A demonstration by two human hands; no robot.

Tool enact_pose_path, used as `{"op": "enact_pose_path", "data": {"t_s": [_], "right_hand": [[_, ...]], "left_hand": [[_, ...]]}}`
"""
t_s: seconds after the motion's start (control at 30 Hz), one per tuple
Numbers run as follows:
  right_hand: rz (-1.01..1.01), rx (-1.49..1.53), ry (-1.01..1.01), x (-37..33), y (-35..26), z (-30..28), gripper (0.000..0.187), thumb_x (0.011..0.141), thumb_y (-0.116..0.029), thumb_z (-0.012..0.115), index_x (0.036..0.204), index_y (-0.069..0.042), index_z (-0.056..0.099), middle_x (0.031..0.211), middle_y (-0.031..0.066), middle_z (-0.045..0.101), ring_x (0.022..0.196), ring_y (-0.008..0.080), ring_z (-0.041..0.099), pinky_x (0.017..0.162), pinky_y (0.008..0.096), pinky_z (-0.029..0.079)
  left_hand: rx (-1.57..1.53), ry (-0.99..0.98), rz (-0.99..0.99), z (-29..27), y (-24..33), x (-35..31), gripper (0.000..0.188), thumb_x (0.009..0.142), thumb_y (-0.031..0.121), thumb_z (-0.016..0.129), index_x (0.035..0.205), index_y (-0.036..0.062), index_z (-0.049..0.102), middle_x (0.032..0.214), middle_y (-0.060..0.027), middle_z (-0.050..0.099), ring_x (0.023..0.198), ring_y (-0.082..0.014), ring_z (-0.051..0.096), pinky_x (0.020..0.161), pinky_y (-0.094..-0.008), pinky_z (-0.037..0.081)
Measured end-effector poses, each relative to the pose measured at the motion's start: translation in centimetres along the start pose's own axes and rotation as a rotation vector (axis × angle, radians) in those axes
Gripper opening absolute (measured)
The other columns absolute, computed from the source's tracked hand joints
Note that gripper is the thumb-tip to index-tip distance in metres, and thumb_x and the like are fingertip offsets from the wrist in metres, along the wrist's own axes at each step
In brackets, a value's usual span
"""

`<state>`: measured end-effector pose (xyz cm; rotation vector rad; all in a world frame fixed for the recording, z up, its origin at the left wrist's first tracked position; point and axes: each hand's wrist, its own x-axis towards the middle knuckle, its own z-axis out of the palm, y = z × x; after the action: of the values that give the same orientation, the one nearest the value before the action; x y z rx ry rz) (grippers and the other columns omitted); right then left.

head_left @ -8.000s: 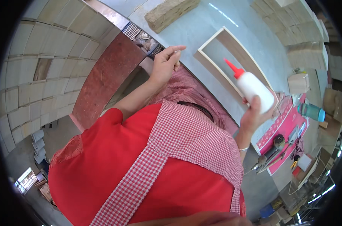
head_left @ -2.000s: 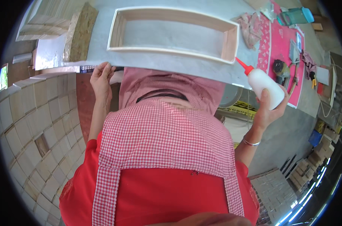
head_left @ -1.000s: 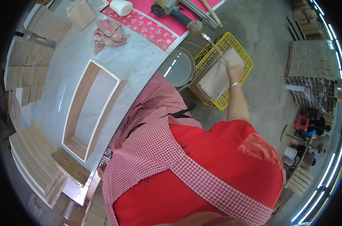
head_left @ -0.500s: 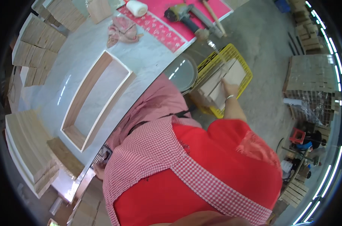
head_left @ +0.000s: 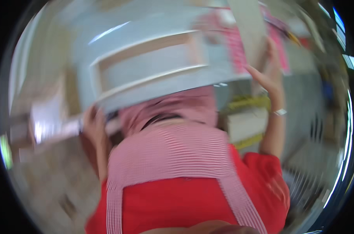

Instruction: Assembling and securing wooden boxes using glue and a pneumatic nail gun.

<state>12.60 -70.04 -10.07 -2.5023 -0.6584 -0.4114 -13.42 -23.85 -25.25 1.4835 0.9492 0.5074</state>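
A pale flat board [head_left: 248, 29] stands up from my right hand [head_left: 269, 74], gripped along its lower part between the thumb and the fingers. It is over the pink sheet [head_left: 234, 48] and hides part of it. On the table lies a four-sided wooden frame [head_left: 145, 84] with white edges, its middle open. My left hand [head_left: 93, 123] is at the table's near edge, close to the frame's left corner. Motion smears its fingers, so whether it holds anything does not show.
Below my right forearm is a yellow crate [head_left: 249, 102] with pale boards [head_left: 247, 124] in it. A white bottle [head_left: 227, 17], badly blurred, lies on the pink sheet. Stacked wood pieces [head_left: 38, 50] stand along the table's left side.
My right hand has come up from the yellow crate to the table, with a board in it. My view has turned, and the wooden frame now lies nearly level across it.
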Motion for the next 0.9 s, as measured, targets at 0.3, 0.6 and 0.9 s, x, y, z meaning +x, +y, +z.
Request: {"op": "enact_pose_path", "data": {"t_s": [0.3, 0.6, 0.9], "right_hand": [[-0.698, 0.083, -0.609, 8.3, -14.2, 11.5, 0.104, 0.055, -0.018, 0.083, 0.148, -0.008, 0.036, 0.15, 0.015, 0.039, 0.138, 0.0354, 0.038, 0.115, 0.0455, 0.03], [-0.757, 0.057, -0.68, 9.5, -15.3, 14.1, 0.103, 0.056, -0.018, 0.082, 0.148, -0.009, 0.036, 0.15, 0.0155, 0.039, 0.138, 0.0349, 0.038, 0.115, 0.0447, 0.03], [-0.843, 0.031, -0.653, 10.3, -13.7, 16.8, 0.095, 0.063, -0.031, 0.078, 0.146, -0.005, 0.037, 0.148, 0.0196, 0.04, 0.136, 0.0352, 0.039, 0.116, 0.0466, 0.029]], "left_hand": [[0.478, -0.054, 0.571, 1.9, 4.5, 0.0, 0.033, 0.074, 0.013, 0.082, 0.102, 0.0012, 0.071, 0.086, -0.0081, 0.067, 0.08, -0.0167, 0.063, 0.074, -0.0297, 0.05], [0.545, -0.075, 0.612, 1.8, 5.4, 0.5, 0.032, 0.075, 0.014, 0.081, 0.102, 0.0001, 0.071, 0.082, -0.0093, 0.066, 0.075, -0.0193, 0.064, 0.07, -0.0304, 0.051], [0.651, -0.076, 0.67, 1.8, 6.6, 1.3, 0.021, 0.079, 0.009, 0.077, 0.096, -0.0025, 0.073, 0.085, -0.0122, 0.069, 0.075, -0.0206, 0.066, 0.07, -0.0303, 0.05]]}}
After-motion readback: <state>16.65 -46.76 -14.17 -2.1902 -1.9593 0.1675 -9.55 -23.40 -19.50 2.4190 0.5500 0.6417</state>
